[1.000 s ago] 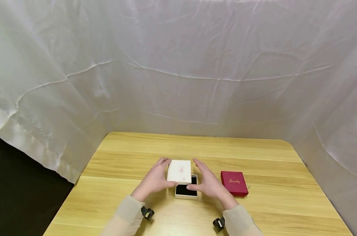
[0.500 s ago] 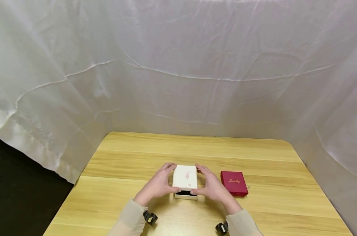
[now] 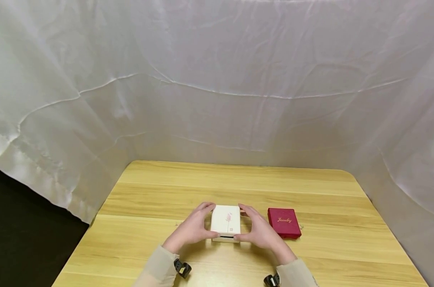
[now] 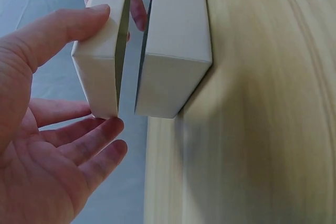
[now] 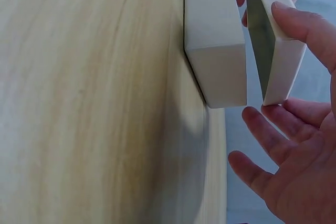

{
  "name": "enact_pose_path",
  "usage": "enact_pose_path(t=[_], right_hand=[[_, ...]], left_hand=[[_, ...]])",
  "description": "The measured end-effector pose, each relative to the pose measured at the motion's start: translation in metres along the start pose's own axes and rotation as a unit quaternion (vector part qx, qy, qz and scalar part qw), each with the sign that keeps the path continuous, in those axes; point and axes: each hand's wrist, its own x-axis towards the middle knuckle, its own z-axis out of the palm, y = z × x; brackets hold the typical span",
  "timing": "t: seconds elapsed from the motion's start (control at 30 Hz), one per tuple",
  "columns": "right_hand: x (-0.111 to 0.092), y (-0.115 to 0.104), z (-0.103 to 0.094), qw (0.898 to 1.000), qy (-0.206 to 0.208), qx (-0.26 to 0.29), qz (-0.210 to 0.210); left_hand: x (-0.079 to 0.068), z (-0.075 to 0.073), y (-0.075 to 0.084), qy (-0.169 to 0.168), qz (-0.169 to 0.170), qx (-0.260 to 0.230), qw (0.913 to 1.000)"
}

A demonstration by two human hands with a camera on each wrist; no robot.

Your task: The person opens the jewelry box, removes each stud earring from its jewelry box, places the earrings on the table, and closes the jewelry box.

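Note:
A white box lid (image 3: pixel 225 219) with a pink flower print is held level between both hands, just above its white box base (image 3: pixel 225 240). My left hand (image 3: pixel 195 227) grips the lid's left side, thumb on the near edge and fingers at the far corner. My right hand (image 3: pixel 259 230) holds the right side the same way. In the left wrist view a narrow gap parts the lid (image 4: pixel 100 51) from the base (image 4: pixel 176 45), which stands on the table. From the right wrist view, the lid (image 5: pixel 275 40) also hangs apart from the base (image 5: pixel 215 45). The base's inside is hidden.
A dark red box (image 3: pixel 284 223) with gold "Jewelry" lettering lies right of the right hand on the wooden table (image 3: pixel 159 191). Pale cloth (image 3: pixel 238 119) hangs behind and at the sides. Each wrist carries a small black camera.
Both hands have brought the lid right and toward the near side, then lowered it over the base. The right hand has closed in on the lid. The red box has stayed put.

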Motion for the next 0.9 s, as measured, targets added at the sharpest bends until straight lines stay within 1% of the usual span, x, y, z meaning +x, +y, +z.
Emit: enact_pose_path(t=[0.2, 0.4, 0.6, 0.9], right_hand=[[-0.002, 0.001, 0.001, 1.0, -0.005, 0.001, -0.003], [-0.002, 0.005, 0.003, 0.999, -0.009, 0.029, -0.016], [-0.001, 0.008, 0.005, 0.999, -0.02, 0.041, -0.011], [0.0, 0.008, 0.006, 0.999, -0.015, 0.036, -0.01]], left_hand=[[-0.001, 0.004, -0.002, -0.002, 0.005, 0.008, 1.0], [-0.002, 0.006, -0.002, -0.004, 0.004, 0.002, 1.0], [-0.002, 0.008, -0.003, -0.009, -0.002, -0.003, 0.9999], [-0.001, 0.011, -0.007, -0.009, -0.003, -0.006, 0.9999]])
